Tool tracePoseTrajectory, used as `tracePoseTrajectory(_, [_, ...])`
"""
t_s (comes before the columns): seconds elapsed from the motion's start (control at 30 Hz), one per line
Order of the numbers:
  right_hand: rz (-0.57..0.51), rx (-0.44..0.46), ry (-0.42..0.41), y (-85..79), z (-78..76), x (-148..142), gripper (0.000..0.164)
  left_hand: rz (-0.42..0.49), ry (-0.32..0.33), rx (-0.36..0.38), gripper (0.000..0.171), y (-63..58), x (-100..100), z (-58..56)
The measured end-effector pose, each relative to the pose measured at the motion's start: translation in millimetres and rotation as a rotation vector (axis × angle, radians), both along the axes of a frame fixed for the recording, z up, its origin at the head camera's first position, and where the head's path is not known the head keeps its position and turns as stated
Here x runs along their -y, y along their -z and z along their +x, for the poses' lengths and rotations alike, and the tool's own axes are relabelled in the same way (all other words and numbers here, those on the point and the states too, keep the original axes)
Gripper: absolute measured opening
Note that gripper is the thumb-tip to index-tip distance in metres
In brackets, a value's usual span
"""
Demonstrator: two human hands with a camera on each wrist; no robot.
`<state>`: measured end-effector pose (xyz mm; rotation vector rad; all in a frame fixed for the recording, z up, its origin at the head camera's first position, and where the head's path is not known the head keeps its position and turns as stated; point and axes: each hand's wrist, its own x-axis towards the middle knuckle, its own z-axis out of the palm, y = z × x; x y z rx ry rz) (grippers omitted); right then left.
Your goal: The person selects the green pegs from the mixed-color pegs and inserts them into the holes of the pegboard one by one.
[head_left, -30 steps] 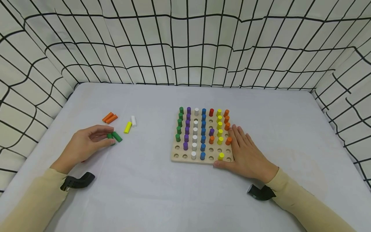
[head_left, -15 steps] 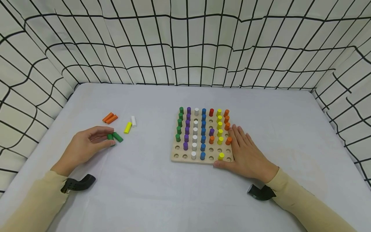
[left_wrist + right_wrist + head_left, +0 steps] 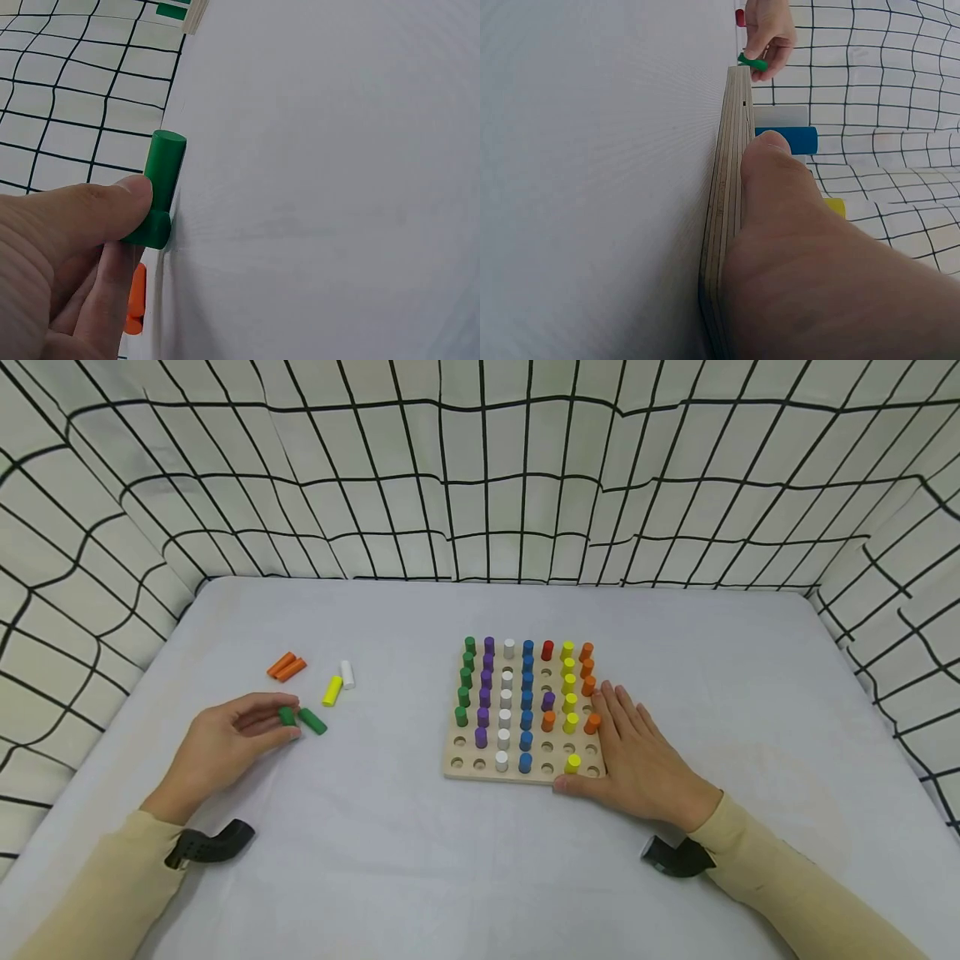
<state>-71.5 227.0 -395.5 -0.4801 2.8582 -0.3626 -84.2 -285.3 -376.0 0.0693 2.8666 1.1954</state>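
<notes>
My left hand (image 3: pixel 225 743) pinches a short green peg (image 3: pixel 287 717) between thumb and fingers at the left of the table. A second green peg (image 3: pixel 312 721) sits right against its fingertips; in the left wrist view both green pegs (image 3: pixel 166 169) appear close together by the thumb. My right hand (image 3: pixel 645 768) lies along the right edge of a wooden pegboard (image 3: pixel 468 772), fingers straight. Its thumb (image 3: pixel 772 180) presses on the board's near edge. Standing in the board are columns of green, purple, white, blue, yellow and orange pegs, with one red peg (image 3: pixel 547 650) at the back.
Two orange pegs (image 3: pixel 287 666), a yellow peg (image 3: pixel 332 691) and a white peg (image 3: pixel 347 674) lie loose beyond my left hand. A red piece (image 3: pixel 740 18) shows near that hand in the right wrist view. A black grid on white walls surrounds the white-covered table (image 3: pixel 390 860).
My left hand has shifted slightly right with the pinched green peg, and the second green peg has moved a little right and nearer me. My right hand stays on the board.
</notes>
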Motion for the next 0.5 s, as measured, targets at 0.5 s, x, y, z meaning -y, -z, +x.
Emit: tracePoseTrajectory(0.5, [0.001, 0.006, 0.008, 0.2, -0.4, -0.2, 0.135, -0.096, 0.000, -0.102, 0.039, -6.1, -2.8, 1.2])
